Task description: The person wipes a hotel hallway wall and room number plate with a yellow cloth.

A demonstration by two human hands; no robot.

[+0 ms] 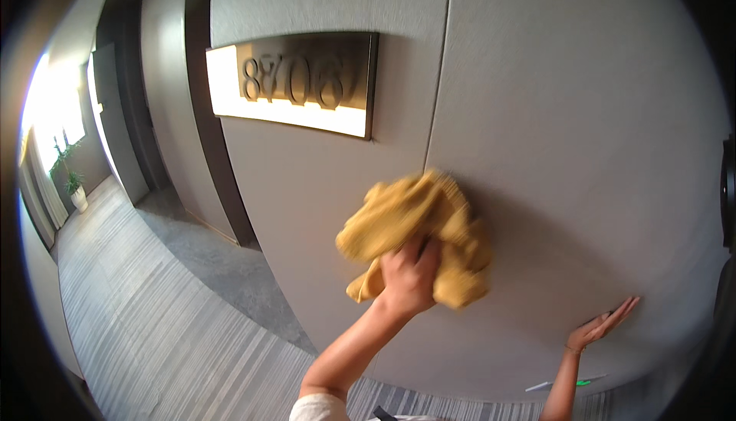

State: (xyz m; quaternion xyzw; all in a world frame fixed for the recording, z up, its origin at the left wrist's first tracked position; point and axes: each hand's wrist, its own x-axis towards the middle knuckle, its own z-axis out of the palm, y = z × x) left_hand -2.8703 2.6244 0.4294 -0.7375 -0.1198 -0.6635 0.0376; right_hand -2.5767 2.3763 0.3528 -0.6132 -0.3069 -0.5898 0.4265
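Note:
My left hand (pixel 409 276) grips a bunched yellow cloth (pixel 397 220), blurred by motion, in front of a grey wall panel (pixel 546 105). Whether the cloth presses on the panel all over is hard to tell. Its folds cover the lower part of a vertical seam (pixel 438 88). Up and to the left of the cloth, a lit door-number sign (pixel 371 88) with raised digits is mounted on the wall. My right hand (pixel 601 324) is raised at the lower right, fingers extended and holding nothing, at or close to the wall surface.
On the left a corridor with striped grey carpet (pixel 144 317) runs to a bright window (pixel 63 99). A potted plant (pixel 79 198) stands at its far end. Dark door recesses (pixel 121 105) line the wall. Behind my right forearm lies a flat white-and-green item (pixel 582 383), partly hidden.

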